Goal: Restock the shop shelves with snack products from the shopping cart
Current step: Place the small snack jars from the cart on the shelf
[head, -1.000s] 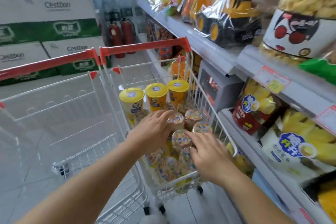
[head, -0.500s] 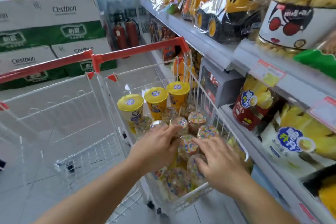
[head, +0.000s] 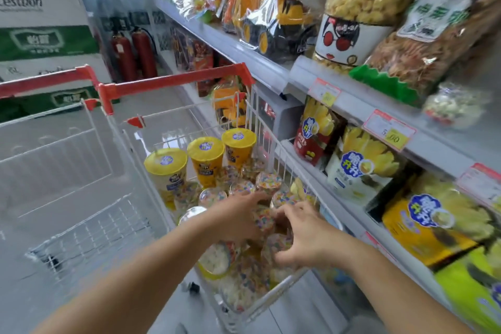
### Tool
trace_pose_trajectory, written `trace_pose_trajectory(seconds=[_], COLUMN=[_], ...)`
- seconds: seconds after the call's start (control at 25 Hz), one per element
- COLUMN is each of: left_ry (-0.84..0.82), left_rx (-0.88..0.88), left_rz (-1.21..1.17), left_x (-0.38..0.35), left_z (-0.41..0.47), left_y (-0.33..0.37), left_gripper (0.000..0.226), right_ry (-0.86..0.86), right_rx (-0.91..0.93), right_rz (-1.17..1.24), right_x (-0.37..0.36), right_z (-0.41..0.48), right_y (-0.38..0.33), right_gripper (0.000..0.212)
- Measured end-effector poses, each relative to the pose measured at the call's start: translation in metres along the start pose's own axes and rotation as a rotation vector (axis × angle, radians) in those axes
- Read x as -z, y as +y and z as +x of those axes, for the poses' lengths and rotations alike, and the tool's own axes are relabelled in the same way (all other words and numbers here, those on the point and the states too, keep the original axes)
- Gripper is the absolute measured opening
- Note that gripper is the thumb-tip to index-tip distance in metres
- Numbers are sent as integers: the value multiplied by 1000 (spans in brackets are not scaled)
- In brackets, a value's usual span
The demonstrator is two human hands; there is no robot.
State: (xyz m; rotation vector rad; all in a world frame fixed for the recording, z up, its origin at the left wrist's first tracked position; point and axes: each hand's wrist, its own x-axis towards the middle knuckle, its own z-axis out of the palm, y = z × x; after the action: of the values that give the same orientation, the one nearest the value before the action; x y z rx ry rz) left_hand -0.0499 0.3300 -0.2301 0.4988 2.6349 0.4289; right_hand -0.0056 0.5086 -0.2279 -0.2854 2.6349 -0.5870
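Plastic snack cups point(head: 269, 180), lower centre — your right hand point(head: 306, 238) now curls round one (left hand point(head: 235, 221) spread): pickup begun.

Yellow-lidded cups point(head: 206, 160), confetti-speckled tubs point(head: 269, 180) (multicoloured dots), red-handled white wire cart point(head: 173, 81)

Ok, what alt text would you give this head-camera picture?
A person's left hand and right hand reach into a wire shopping cart holding colourful snack cups and three yellow-lidded tubs. Shelves of bagged snacks run along the right.
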Motion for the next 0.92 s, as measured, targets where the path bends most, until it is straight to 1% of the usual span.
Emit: trace_pose_trajectory(seconds=[0.12,0.24,0.32,0.4,0.48,0.52,0.56,0.64,0.72,0.76,0.84,0.92], left_ry=[-23,-31,-25,10,49,65,80,108,114,104,113,148], left_rx=[-30,3,16,27,33,38,40,45,43,36,25,15], left_rz=[45,8,-83,-222,-407,-518,-632,-856,-1079,-1166,-1254,-1290], left_x=[-10,-16,-16,-12,-4,2,7,16,20,21,20,21], left_z=[4,7,6,0,-6,-9,-11,-15,-18,-20,-23,-20], left_y=[5,1,-2,-4,-8,-11,-14,-19,-21,-21,-20,-23], left_gripper=[86,85,86,85,74,67,61,59,54,51,48,45], right_ry=[-19,-32,-77,-130,-169,-182,-191,-190,-160,-137,-79,-10], right_rx=[39,53,6,-22,-45,-53,-56,-51,-53,-60,-82,-69], right_rz=[-117,-215,-251,-342,-423,-427,-408,-333,-252,-214,-92,66], right_x=[-3,-9,-9,-6,-3,-3,-2,-4,-4,-3,4,19], right_z=[-16,-18,-18,-17,-15,-14,-12,-11,-14,-16,-22,-31], right_y=[-5,-8,-9,-10,-12,-13,-14,-13,-14,-13,-13,-16], right_gripper=[69,67,71,73,70,69,69,73,76,74,60,52])
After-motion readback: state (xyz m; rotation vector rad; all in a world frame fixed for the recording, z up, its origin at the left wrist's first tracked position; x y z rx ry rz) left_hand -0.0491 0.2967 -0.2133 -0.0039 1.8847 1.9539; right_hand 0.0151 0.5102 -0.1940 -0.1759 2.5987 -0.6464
